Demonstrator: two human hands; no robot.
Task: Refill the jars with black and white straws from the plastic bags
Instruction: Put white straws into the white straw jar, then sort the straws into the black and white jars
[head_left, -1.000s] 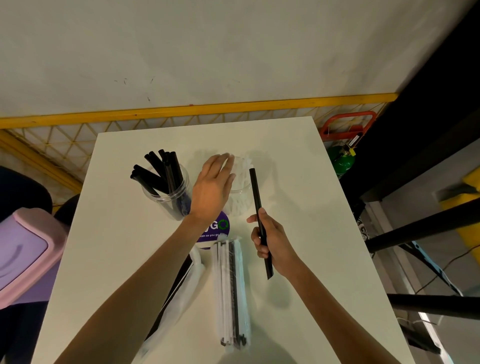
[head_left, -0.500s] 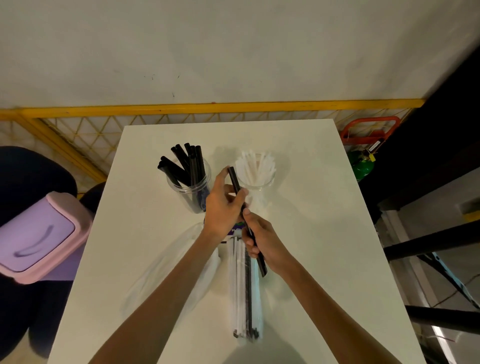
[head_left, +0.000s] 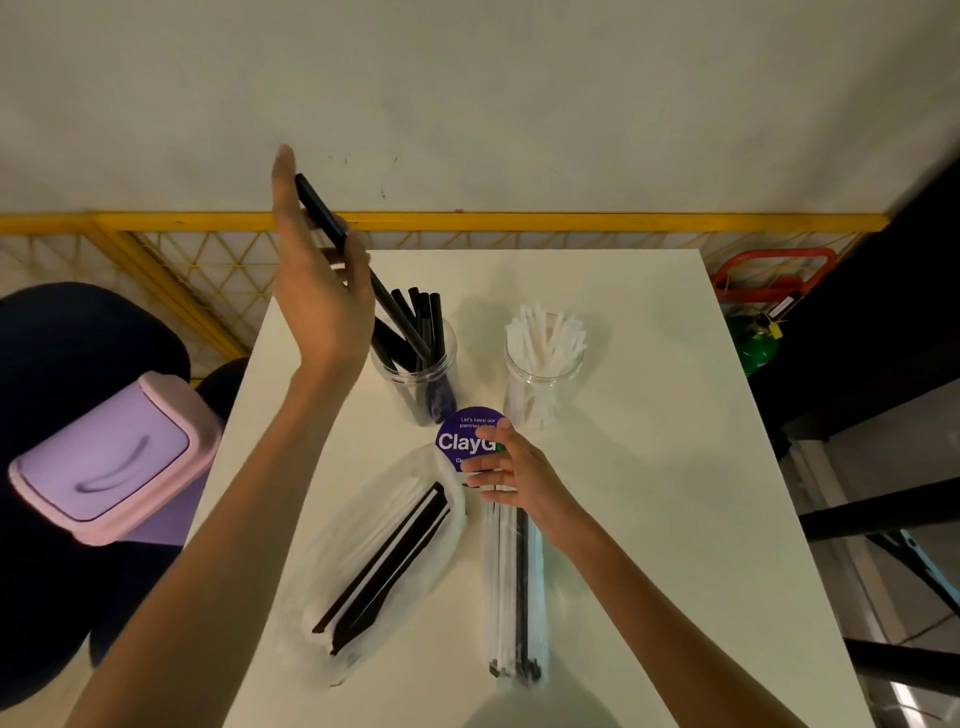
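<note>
I watch the left hand (head_left: 317, 291), now raised above the jar (head_left: 415, 384), pinch the black straw (head_left: 324, 215), lower end at its mouth; the right hand (head_left: 519, 467) has let go and rests slack-fingered on the bag (head_left: 511, 597) before the jar.

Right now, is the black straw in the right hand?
No, the left hand holds the black straw, its lower end at the jar of black straws.

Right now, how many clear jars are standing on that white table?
2. The jar of black straws stands left of the jar of white straws, both just beyond the purple sticker. No other jar shows.
</note>
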